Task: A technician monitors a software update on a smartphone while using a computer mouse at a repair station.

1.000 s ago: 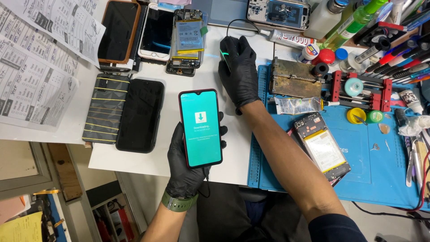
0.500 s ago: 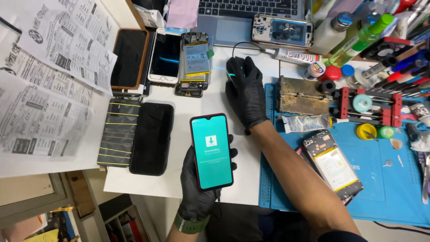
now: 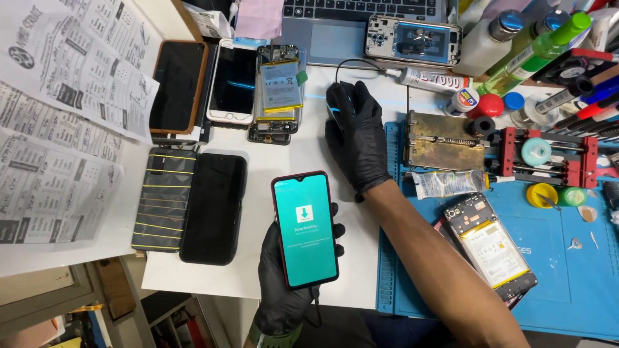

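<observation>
My left hand [image 3: 284, 283], in a black glove, holds a smartphone [image 3: 304, 229] upright over the near edge of the white table [image 3: 271, 270]. Its screen glows teal with a download arrow. A cable hangs from the phone's lower end. My right hand [image 3: 354, 138], also gloved in black, lies over a computer mouse [image 3: 332, 108] on the table, below the laptop [image 3: 351, 22]. Only the mouse's left edge and its cord show.
Several phones [image 3: 213, 209] and opened handsets [image 3: 278, 90] lie at the left and back. A blue work mat [image 3: 567, 283] on the right bears an open phone with battery [image 3: 493, 248], a metal jig [image 3: 443, 140], glue tube and bottles. Newspaper sheets [image 3: 58, 129] cover the far left.
The view has shifted, so everything sits lower and further right in the picture. The phone stays in my left hand, and my right hand stays on the mouse.
</observation>
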